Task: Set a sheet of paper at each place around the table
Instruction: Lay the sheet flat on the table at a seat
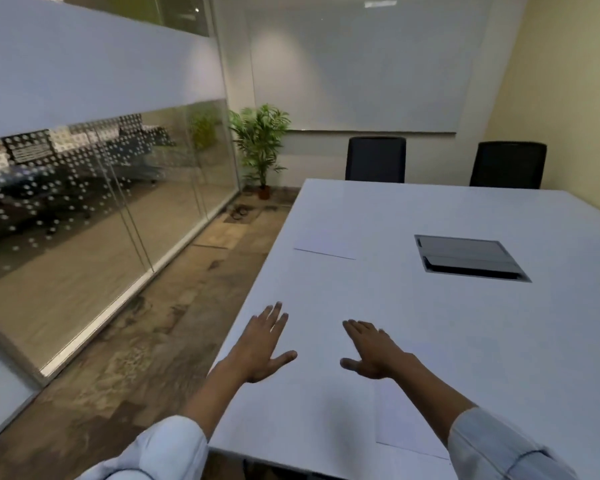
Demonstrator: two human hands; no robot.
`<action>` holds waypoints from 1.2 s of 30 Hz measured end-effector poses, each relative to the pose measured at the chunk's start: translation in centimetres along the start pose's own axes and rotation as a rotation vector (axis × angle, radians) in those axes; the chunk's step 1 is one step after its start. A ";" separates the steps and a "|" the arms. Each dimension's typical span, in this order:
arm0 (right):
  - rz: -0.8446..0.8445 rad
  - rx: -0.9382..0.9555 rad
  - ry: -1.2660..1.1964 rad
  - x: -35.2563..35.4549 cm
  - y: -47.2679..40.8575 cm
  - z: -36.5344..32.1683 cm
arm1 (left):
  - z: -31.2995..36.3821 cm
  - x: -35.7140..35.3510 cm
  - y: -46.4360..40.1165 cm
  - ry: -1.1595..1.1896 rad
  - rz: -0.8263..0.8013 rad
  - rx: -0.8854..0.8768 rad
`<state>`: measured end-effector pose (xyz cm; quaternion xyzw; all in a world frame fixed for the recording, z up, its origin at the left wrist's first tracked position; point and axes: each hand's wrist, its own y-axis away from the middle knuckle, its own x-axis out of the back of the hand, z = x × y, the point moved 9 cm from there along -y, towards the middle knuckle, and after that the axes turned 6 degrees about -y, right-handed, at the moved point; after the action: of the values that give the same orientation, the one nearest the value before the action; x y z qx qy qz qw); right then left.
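Note:
A large white table [465, 341] fills the right half of the head view. One white sheet of paper [326, 242] lies flat near the table's left edge, farther away. Another white sheet [400, 420] lies near the front edge, partly under my right forearm. My left hand [262, 344] and my right hand [373, 349] both hover palm down over the table between the two sheets, fingers spread, holding nothing. Whether a sheet lies directly under the hands I cannot tell, as white blends with white.
A grey cable hatch [470, 258] is set into the table's middle. Two black chairs [374, 159] [508, 164] stand at the far side. A potted plant [260, 143] fills the corner; a glass partition [101, 202] runs along the left, with floor between it and the table.

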<state>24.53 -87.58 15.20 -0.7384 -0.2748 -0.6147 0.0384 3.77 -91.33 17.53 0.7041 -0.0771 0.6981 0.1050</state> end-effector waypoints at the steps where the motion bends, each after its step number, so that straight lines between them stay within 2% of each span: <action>1: 0.008 0.027 0.025 0.1 -0.3 -1.8 | -1.4 0.3 0.8 0.001 0.016 0.010; 8: 0.070 0.092 0.163 -0.6 -7.0 -12.2 | -13.2 -0.4 4.5 0.025 0.101 0.043; 13: 0.068 0.026 0.189 -1.4 -14.9 -18.5 | -23.5 -2.5 5.2 -0.020 0.098 0.020; 19: 0.084 -0.036 0.122 -0.5 -23.0 -24.7 | -31.5 -3.0 4.1 0.081 0.018 -0.024; 26: 0.102 -0.159 0.049 0.1 -34.8 -25.1 | -39.7 -3.0 -5.5 0.074 0.017 -0.142; 36: 0.152 -0.415 -0.129 4.1 -52.8 -19.6 | -48.1 -3.2 -27.9 0.003 -0.017 -0.359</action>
<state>-16.41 -49.18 8.86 -0.7867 -0.0880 -0.6050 -0.0858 -35.62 -52.21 13.35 0.6735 -0.1943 0.6734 0.2350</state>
